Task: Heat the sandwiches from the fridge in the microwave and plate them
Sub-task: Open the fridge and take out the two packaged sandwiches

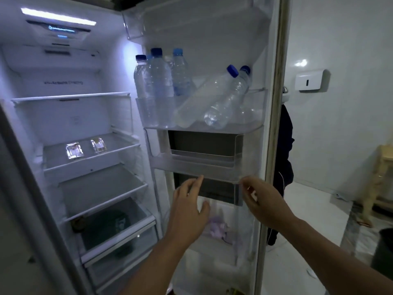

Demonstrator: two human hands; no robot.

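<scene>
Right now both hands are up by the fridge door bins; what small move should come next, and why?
Probably swing the left hand left to the fridge shelf and take a clear wrapped packet there. The two packets look like the sandwiches, though that is unsure. Both hands hold nothing, and the door bin above holds only water bottles.

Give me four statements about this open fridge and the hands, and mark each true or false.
1. Two clear packs sit on a fridge shelf. True.
2. Every bottle in the door bin stands upright. False: two bottles lean over.
3. The left hand grips a bottle. False: it holds nothing, fingers extended.
4. The right hand reaches towards the fridge door. True.
</scene>
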